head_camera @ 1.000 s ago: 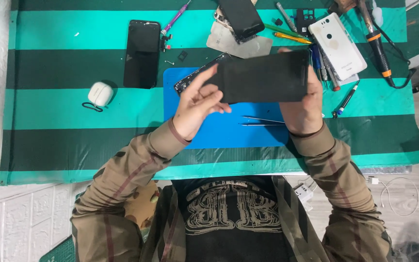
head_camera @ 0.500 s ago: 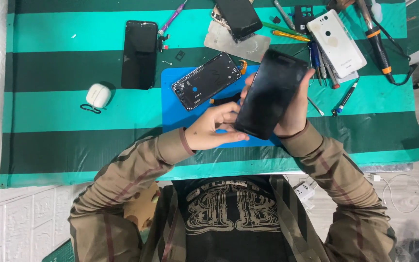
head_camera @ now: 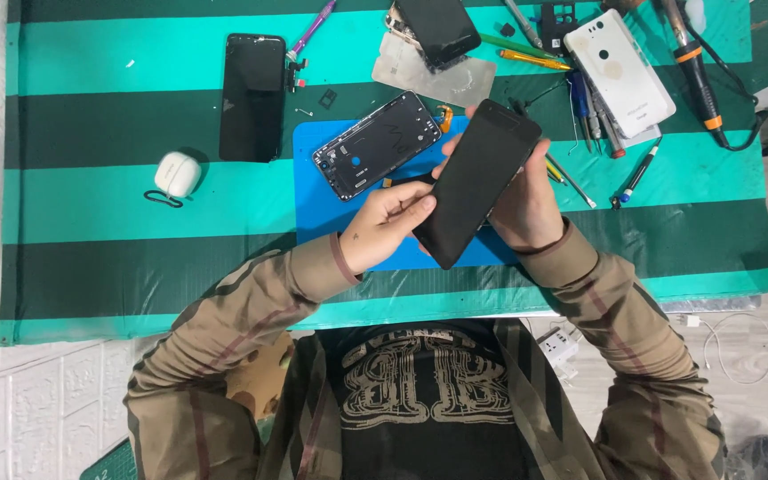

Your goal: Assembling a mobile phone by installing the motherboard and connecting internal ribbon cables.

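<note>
Both hands, left hand [head_camera: 390, 224] and right hand [head_camera: 526, 209], pinch the black screen panel [head_camera: 477, 180] by its edges beside the opened phone body [head_camera: 377, 145]; I keep pressure even.

Left arm: sleeved, bent at elbow, forearm runs up and right from near-left. Left hand [head_camera: 388, 222]: palm down, fingers [head_camera: 415, 206] curled, tips pinching the near-left edge of a dark flat panel; wrist bare, approx. level.
Right arm: sleeved, bent, forearm runs up and left from near-right. Right hand [head_camera: 526, 204]: mostly behind the panel, cupping its back and right edge; one fingertip shows at far-left edge. Both hands raised, close together, at centre.
</note>
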